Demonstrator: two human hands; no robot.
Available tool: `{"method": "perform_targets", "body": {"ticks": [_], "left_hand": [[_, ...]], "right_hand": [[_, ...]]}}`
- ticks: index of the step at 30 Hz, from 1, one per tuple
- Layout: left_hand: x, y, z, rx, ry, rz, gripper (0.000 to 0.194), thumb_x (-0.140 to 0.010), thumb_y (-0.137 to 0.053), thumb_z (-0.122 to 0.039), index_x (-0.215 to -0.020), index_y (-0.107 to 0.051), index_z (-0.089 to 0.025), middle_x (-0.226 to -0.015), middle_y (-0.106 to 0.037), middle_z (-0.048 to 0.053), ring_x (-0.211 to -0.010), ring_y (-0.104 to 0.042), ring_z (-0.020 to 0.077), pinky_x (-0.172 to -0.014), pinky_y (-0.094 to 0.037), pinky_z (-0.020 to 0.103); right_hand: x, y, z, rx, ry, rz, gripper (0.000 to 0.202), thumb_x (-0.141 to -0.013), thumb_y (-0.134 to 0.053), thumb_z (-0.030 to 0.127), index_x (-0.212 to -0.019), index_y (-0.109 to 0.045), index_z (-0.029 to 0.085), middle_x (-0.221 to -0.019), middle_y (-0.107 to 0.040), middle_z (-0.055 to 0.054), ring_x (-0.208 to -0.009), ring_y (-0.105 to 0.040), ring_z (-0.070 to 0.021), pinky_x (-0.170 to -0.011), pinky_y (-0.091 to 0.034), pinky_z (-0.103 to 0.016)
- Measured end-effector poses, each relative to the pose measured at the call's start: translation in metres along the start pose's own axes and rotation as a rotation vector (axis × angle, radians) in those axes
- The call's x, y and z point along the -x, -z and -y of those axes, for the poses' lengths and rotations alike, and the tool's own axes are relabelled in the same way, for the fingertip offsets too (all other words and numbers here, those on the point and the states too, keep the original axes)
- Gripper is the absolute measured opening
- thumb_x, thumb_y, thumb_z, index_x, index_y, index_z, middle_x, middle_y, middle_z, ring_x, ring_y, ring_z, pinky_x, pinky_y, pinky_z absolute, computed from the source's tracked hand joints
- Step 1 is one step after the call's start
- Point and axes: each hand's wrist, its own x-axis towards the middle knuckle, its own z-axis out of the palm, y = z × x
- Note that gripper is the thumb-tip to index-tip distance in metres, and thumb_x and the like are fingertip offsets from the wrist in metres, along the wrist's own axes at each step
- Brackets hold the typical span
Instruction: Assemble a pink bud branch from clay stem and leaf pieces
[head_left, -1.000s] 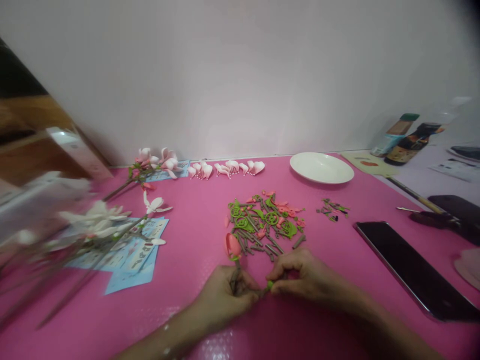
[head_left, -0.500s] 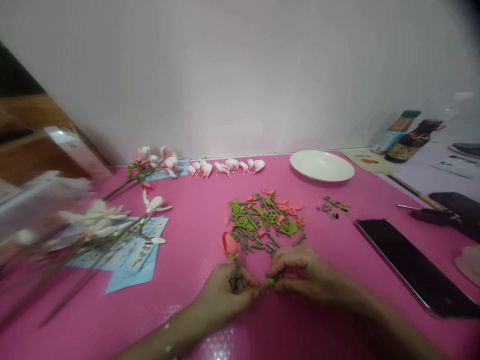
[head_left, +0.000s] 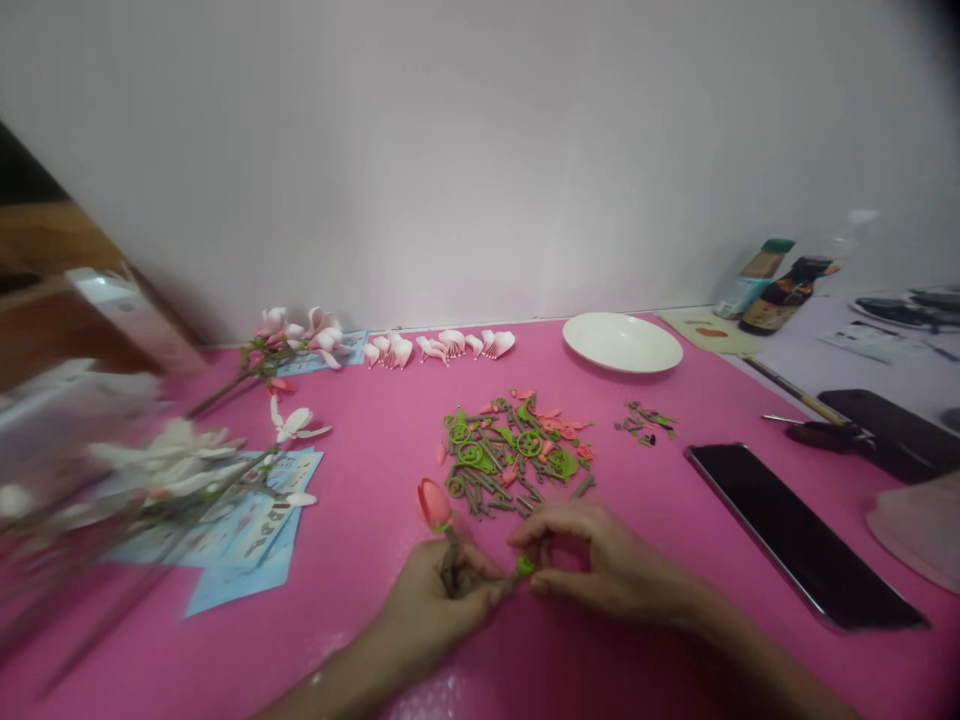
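My left hand [head_left: 431, 595] is closed around a brown toy flower branch [head_left: 450, 560], built of thin plastic stem pieces. A coral-pink bud [head_left: 433, 503] with a green collar rises from it above my fingers. The branch's other end points right and carries a small green piece [head_left: 525, 567]. Thumb and fingertips of my right hand [head_left: 592, 560] close about this green piece; the finer detail between them is blurred. Just beyond both hands lies a loose pile of green, brown and coral plastic parts [head_left: 517, 450].
Pink petals [head_left: 454, 345] stand in rows near the wall, left of a white plate [head_left: 622, 342]. White toy flowers [head_left: 176, 455] lie on blue leaflets [head_left: 247, 580] at left. Small spare parts [head_left: 645, 422] and a black phone [head_left: 795, 530] are at right, with bottles [head_left: 780, 300] behind.
The view has shifted slightly, so most of the table appears lower and farther left. Both hands stay together at the branch, and the bud tilts a little more to the left.
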Motion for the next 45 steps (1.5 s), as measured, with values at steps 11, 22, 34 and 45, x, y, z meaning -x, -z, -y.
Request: {"method": "perform_targets", "body": {"ticks": [11,22,34,45], "left_hand": [[-0.001,-0.005,-0.004,0.089,-0.027,-0.056,0.039,-0.068,-0.068,-0.048,-0.065,-0.059,-0.011,-0.049,-0.042,-0.005,-0.045,-0.031,0.0062,-0.044,-0.021,0.022],[-0.003,-0.002,0.001,0.322,0.016,-0.090,0.051,-0.062,-0.073,-0.050,-0.092,-0.067,-0.010,-0.038,-0.049,-0.007,-0.029,-0.040,0.0078,-0.035,-0.029,0.021],[-0.005,0.002,0.004,0.581,-0.006,-0.121,0.041,-0.059,-0.080,-0.035,-0.089,-0.066,-0.010,-0.044,-0.059,-0.004,-0.035,-0.055,0.0118,-0.042,-0.046,0.024],[-0.005,0.000,0.004,0.455,0.065,-0.098,0.041,-0.058,-0.079,-0.046,-0.067,-0.059,-0.011,-0.033,-0.050,-0.005,-0.022,-0.046,0.0102,-0.025,-0.036,0.018]], "right_hand": [[-0.002,-0.003,-0.013,0.161,0.113,-0.138,0.021,-0.087,-0.056,0.034,-0.080,-0.068,0.017,-0.073,-0.065,-0.003,-0.070,-0.059,-0.0137,-0.065,-0.045,-0.026],[-0.023,-0.001,-0.058,0.849,-0.034,-0.406,0.042,-0.089,-0.047,0.030,-0.128,-0.052,0.013,-0.135,-0.050,-0.014,-0.128,-0.037,-0.0348,-0.099,-0.035,-0.058],[-0.024,0.001,-0.047,0.740,0.136,-0.517,0.017,-0.085,-0.051,0.017,-0.080,-0.066,0.018,-0.096,-0.067,-0.010,-0.095,-0.057,-0.0251,-0.087,-0.043,-0.045],[-0.010,-0.006,-0.016,-0.115,0.018,-0.443,0.019,-0.085,-0.056,0.030,-0.072,-0.062,0.018,-0.092,-0.069,-0.009,-0.094,-0.063,-0.0223,-0.079,-0.050,-0.034]]}}
